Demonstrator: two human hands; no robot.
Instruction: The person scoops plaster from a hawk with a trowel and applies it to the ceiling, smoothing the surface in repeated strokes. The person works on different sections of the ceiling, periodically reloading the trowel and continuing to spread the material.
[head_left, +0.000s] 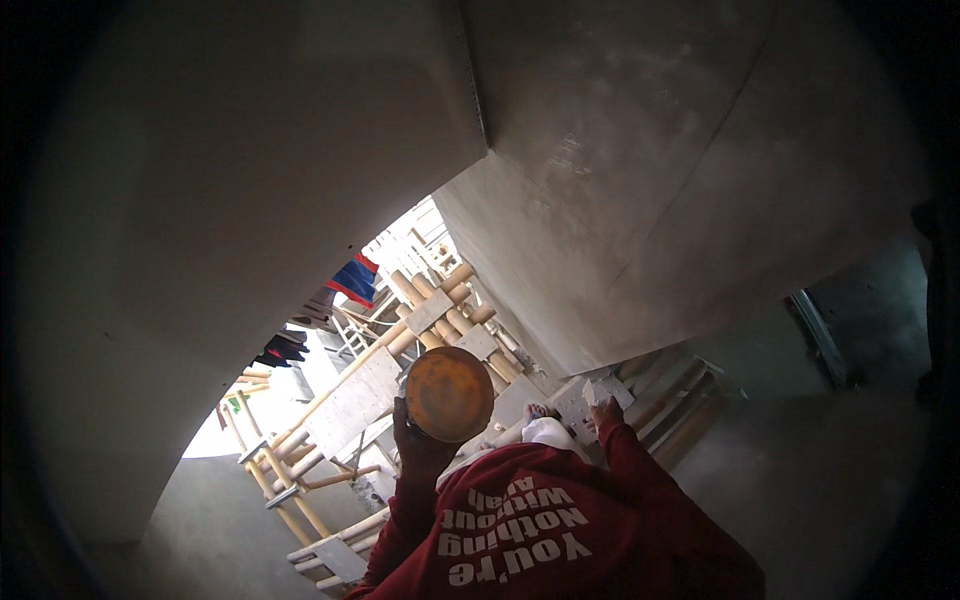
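Observation:
My left hand (424,448) is closed around the side of a round, orange-brown vessel like a bowl or small tub (450,394), held up in front of my chest. Whether its open side or its base shows, I cannot tell. Lower and to the right, my right hand (608,412) has its fingers closed at a small pale, whitish piece (596,393). The shade is too deep to name that piece. Both arms are in dark red sleeves.
Bamboo scaffolding (300,450) with pale boards (355,400) lies below me. Smooth grey walls (620,220) rise close ahead and at both sides. A bright opening lies at the left, with blue and red cloth (355,280) beside it. More poles (680,400) run at right.

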